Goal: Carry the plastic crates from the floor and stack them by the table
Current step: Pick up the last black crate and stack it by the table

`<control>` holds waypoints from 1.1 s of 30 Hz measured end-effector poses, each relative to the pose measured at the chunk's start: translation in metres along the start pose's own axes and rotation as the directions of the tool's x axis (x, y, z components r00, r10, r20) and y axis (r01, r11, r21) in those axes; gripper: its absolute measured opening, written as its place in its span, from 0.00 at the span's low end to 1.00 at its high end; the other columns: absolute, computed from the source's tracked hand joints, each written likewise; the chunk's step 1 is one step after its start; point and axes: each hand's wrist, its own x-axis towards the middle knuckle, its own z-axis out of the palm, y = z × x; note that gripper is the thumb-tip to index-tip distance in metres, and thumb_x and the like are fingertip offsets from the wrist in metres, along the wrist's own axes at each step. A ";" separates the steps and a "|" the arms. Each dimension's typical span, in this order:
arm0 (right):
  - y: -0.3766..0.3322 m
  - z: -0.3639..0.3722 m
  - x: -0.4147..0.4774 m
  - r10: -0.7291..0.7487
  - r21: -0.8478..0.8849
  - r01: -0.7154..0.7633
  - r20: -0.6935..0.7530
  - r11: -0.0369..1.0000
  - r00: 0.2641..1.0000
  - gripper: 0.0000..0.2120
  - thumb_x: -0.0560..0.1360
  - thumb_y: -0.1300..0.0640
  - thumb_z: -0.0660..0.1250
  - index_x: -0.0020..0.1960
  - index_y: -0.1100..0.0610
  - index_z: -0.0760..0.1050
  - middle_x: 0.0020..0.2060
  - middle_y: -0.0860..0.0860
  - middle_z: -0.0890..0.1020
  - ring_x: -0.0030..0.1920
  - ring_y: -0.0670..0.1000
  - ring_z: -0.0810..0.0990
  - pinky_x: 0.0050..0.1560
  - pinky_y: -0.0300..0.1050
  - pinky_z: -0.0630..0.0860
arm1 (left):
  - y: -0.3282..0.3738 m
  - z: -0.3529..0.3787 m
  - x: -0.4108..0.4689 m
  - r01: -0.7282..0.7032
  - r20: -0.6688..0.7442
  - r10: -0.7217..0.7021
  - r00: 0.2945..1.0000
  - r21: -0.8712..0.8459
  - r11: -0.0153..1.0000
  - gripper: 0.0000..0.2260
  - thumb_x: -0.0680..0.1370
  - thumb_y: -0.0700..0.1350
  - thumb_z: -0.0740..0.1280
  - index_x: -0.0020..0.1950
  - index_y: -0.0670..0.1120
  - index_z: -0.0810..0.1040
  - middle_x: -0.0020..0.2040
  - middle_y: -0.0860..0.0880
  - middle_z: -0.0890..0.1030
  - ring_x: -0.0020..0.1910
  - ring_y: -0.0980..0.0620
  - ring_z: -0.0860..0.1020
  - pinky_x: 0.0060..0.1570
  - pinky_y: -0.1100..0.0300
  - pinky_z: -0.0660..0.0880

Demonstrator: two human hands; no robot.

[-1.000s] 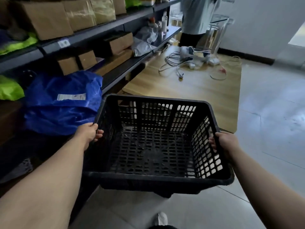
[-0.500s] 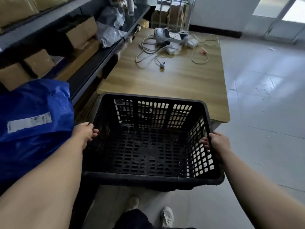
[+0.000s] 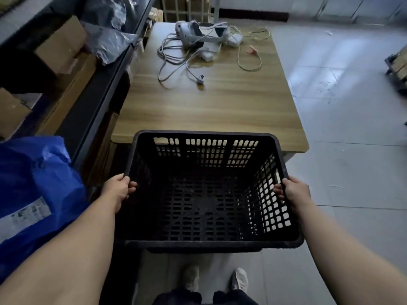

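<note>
As you walk, the table [image 3: 209, 106] has drawn closer; within the last second the crate [image 3: 198, 205] has come up so its far rim overlaps the table's near edge. The carry looks nearly done, with the set-down likely next. Your left hand [image 3: 117, 189] and right hand [image 3: 294, 191] each grip a side rim. You hold the crate above the floor [image 3: 352, 172], open top up, its long axis seemingly running hand to hand.

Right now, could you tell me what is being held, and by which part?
The black crate: left hand grips its left rim, right hand its right rim.
</note>
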 end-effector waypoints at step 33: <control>0.021 0.005 0.008 0.007 -0.241 -0.016 -0.037 0.970 0.999 0.12 0.77 0.63 0.54 0.51 0.60 0.76 0.36 0.54 0.77 0.35 0.52 0.75 0.35 0.45 0.71 | -0.030 0.012 0.018 0.024 -0.011 -0.023 1.000 0.114 0.993 0.17 0.82 0.43 0.54 0.69 0.46 0.70 0.52 0.46 0.78 0.49 0.49 0.77 0.54 0.51 0.74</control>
